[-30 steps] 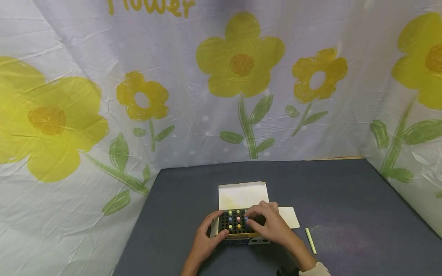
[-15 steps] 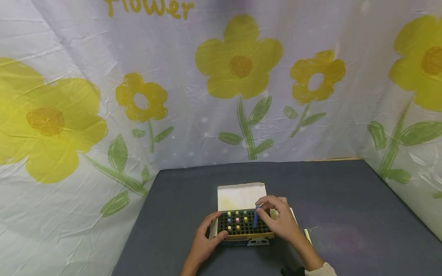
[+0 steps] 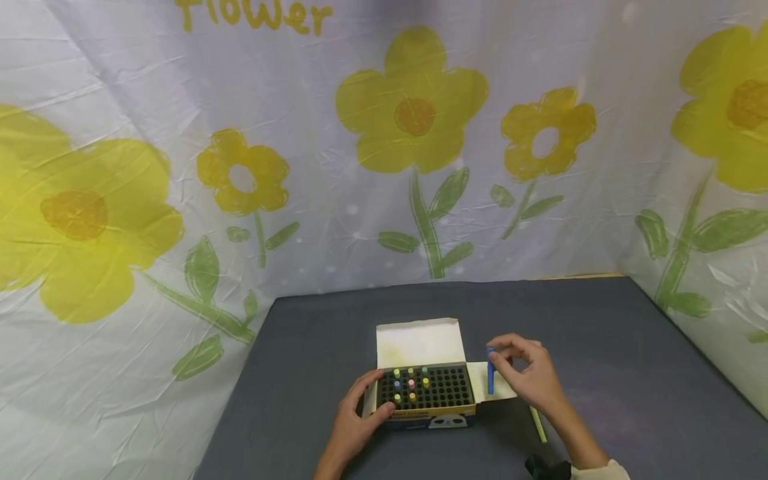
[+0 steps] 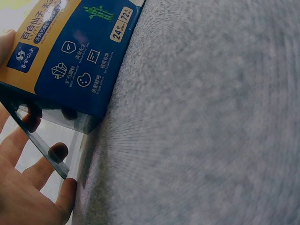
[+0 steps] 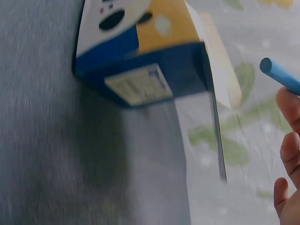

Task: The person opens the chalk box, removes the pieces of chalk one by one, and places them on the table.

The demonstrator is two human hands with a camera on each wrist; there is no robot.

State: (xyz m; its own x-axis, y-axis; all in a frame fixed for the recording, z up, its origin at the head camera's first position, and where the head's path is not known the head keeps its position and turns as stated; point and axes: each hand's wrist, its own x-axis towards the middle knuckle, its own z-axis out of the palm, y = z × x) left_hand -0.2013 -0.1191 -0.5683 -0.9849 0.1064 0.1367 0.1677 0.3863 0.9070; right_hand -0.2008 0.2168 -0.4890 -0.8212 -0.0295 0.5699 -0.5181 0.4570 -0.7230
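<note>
An open chalk box [image 3: 441, 418] stands on the dark table, its black grid of holes [image 3: 447, 387] carrying several coloured chalks toward the left. My left hand [image 3: 355, 415] holds the box's left end, thumb at the front edge and fingers toward the back. In the left wrist view, the fingers [image 4: 33, 176] lie by an end flap, next to the blue-and-yellow printed side. Right of the box, my right hand [image 3: 533, 377] pinches a blue chalk [image 3: 491, 375] near its top, upright above the right flap [image 3: 503, 387]. The right wrist view shows one end of this chalk [image 5: 276, 72].
A pale yellow-green chalk stick [image 3: 537, 425] lies on the table [image 3: 336, 340] below my right wrist. The white lid [image 3: 420, 341] stands raised behind the box. A flower-printed cloth [image 3: 336, 253] hangs behind the table and along both sides.
My right hand has pulled the blue chalk up out of its hole and carried it right, past the box's end. My left hand stays on the box.
</note>
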